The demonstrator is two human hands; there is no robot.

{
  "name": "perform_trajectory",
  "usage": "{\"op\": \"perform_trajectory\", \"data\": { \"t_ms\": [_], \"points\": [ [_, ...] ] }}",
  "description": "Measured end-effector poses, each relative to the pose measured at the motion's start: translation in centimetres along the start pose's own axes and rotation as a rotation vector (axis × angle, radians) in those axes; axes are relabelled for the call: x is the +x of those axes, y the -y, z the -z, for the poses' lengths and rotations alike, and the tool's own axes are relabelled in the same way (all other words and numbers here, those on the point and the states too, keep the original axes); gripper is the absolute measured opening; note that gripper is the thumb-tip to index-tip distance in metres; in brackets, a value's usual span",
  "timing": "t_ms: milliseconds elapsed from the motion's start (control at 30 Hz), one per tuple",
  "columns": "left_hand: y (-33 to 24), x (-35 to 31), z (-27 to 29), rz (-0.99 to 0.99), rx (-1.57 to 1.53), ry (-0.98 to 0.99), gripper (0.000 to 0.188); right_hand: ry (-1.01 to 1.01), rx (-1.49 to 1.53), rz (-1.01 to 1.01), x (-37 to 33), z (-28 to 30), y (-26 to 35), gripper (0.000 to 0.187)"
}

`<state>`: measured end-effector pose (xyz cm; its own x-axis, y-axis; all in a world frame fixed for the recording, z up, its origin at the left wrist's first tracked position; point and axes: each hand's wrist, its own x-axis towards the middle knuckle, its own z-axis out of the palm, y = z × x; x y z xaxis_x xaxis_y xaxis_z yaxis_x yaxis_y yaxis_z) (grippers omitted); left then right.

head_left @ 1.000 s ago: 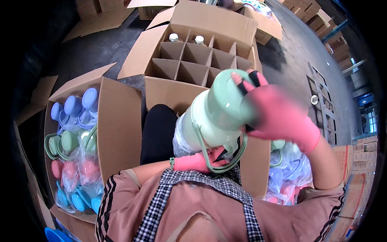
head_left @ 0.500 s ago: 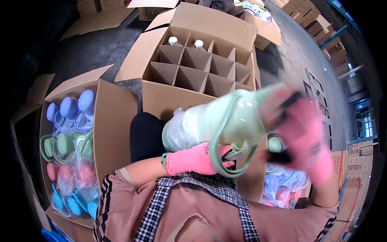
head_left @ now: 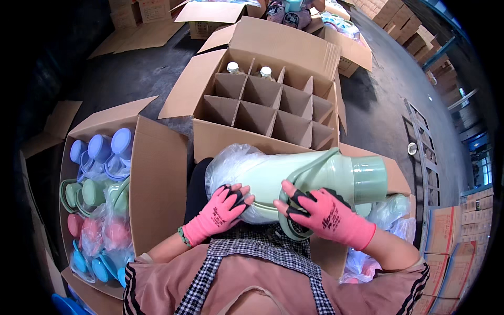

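A large pale green thermos flask point(head_left: 331, 176) lies sideways across my lap, its translucent green cup-shaped cap point(head_left: 369, 179) pointing right. Crumpled clear plastic bag point(head_left: 231, 163) wraps the base end and lower body. My left hand point(head_left: 219, 212), in a pink glove with black fingertips, has bent fingers on the bag near the base. Similarly gloved, my right hand point(head_left: 328, 215) grips at the flask's side, where the curved green handle point(head_left: 286, 223) passes its fingers. The handle's lower part hangs toward my checked apron.
Ahead stands an open carton point(head_left: 262, 134) with cardboard dividers and two white-capped bottles point(head_left: 266, 72) in back cells. An open box point(head_left: 157, 178) at left holds blue, green and pink flasks. More bagged items point(head_left: 388, 226) lie at right. Another person point(head_left: 290, 13) sits beyond.
My right hand has come down from the cap end to the flask's side. My left hand has shifted left from by the handle to the bagged base. The flask lies more level.
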<state>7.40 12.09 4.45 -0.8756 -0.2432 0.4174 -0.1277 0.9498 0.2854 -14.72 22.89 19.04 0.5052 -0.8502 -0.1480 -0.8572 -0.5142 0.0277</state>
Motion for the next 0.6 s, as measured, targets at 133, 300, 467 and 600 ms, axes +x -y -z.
{"op": "perform_trajectory", "data": {
  "t_ms": [133, 300, 467, 600],
  "points": [
    [4.2, -1.5, 0.5, 0.042, 0.133, -0.134, 0.033, -0.113, 0.194, -0.290, 0.3, 2.6, -2.5, 0.071],
    [10.7, -6.8, 1.9, 0.286, 0.344, -0.171, 0.029, -0.658, 0.600, -0.749, -4.0, 1.7, -7.0, 0.075],
    [2.7, -3.3, 1.1, 0.192, -0.323, 0.025, 0.018, -1.261, 1.055, -0.730, -1.8, -0.3, -6.4, 0.062],
    [-1.6, -4.3, -5.3, -0.033, -0.896, 0.546, 0.047, -1.366, 0.894, -0.652, 4.9, -7.4, -4.0, 0.051]
  ]
}}
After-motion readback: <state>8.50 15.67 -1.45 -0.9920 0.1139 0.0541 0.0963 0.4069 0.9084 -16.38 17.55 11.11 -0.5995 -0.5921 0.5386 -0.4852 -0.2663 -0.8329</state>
